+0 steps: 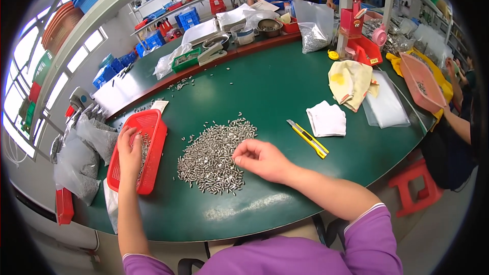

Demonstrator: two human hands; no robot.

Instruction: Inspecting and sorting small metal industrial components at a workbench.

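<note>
A pile of small silvery metal pins (216, 158) lies spread on the green tabletop (285, 86) in front of me. My right hand (262, 159) is at the pile's right edge, its fingers curled and the thumb brought toward the index finger. Whatever may be between those fingertips is hidden. To the left stands a red plastic basket (157, 145), tilted in view, with some of the same small pins inside. My left hand (130, 150) hangs over this basket with fingers apart; nothing shows in it.
A yellow utility knife (309, 140), a folded white cloth (326, 118) and a patterned cloth (351, 84) lie to the right. Filled plastic bags (76, 165) crowd the left edge. A bag of parts (314, 33) stands at the back. Other people sit right and stand beyond.
</note>
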